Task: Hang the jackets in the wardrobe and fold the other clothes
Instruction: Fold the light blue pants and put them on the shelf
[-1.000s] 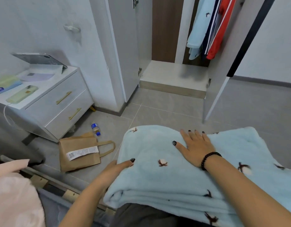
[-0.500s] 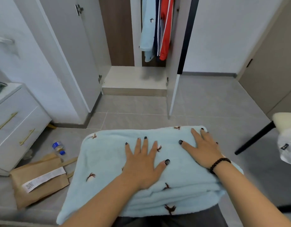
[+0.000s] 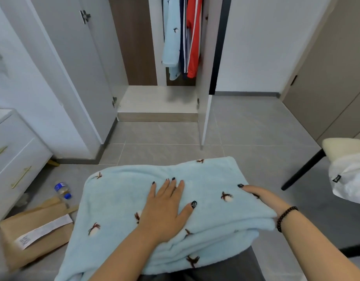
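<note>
Jackets [image 3: 182, 37] are hung at twelve o'clock, while the folded blue garment [image 3: 118, 199] is pressed by a flat left hand [image 3: 165, 209] and gripped at three o'clock by the right hand [image 3: 264, 197].

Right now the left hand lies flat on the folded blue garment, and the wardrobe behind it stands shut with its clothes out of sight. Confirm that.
Not quite. The left hand does lie flat on the folded blue garment, but the wardrobe is not shut. The head view shows its doors open, with a light blue, a navy and a red garment hanging inside in plain sight.
</note>
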The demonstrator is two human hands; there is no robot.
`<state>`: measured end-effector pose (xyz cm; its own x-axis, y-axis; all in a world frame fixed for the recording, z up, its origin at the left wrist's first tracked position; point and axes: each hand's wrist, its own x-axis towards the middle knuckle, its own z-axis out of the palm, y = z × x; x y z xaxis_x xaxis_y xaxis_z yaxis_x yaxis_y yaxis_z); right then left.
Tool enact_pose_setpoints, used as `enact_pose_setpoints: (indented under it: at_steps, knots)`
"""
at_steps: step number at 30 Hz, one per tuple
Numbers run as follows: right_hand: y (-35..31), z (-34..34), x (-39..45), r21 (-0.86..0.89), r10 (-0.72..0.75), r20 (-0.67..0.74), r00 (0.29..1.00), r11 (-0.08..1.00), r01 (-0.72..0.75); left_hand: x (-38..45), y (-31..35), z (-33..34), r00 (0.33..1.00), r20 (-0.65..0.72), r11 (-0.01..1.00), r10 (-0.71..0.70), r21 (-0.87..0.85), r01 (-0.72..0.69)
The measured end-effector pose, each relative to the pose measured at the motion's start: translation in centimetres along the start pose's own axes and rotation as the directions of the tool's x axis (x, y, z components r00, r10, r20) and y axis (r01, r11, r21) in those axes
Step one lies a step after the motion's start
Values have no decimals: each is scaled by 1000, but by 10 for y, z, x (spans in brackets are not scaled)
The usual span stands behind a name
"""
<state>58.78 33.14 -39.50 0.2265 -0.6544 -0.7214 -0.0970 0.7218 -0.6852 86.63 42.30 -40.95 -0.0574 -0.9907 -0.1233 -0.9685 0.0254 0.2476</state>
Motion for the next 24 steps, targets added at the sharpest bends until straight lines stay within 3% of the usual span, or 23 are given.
enact_pose_setpoints:
  at_steps: [3, 5, 7, 9, 11, 12, 14, 17, 20, 22, 24]
  knots:
    - [-17, 13, -2, 105, -59, -5, 998, 993, 59, -5, -4, -9, 998, -36, 977, -46, -210, 38]
    - [-37, 25, -5, 107, -95, -12, 995, 990, 96, -11, -8, -17, 987, -15, 834, -160, -538, 127]
    - [-60, 40, -13, 58, -112, 19, 994, 992, 110, -15, -10, -27, 956, 8, 535, -293, -827, 170]
    - [-81, 60, -27, -3, -120, 96, 988, 993, 121, -16, -14, -33, 904, 52, 173, -425, -975, 137]
    - [-98, 84, -38, -102, -162, 209, 964, 977, 186, -18, -17, -37, 872, 183, -245, -454, -967, 75]
    - [-104, 98, -43, -173, -188, 264, 946, 956, 239, -19, -19, -39, 870, 230, -383, -437, -922, 52]
    - [-114, 134, -54, -358, -257, 307, 916, 861, 362, -21, -21, -43, 868, 291, -505, -402, -861, 54]
    - [-119, 197, -68, -637, -397, 264, 879, 613, 467, -30, -22, -51, 876, 365, -634, -316, -768, 91]
    - [-116, 250, -77, -665, -450, 375, 810, 478, 573, -44, -26, -60, 885, 311, -697, -347, -717, -21]
    - [-112, 282, -78, -628, -505, 430, 748, 427, 650, -53, -28, -58, 830, 367, -753, -419, -652, -92]
    - [-105, 313, -74, -639, -520, 446, 729, 385, 666, -61, -29, -54, 771, 446, -782, -455, -614, -106]
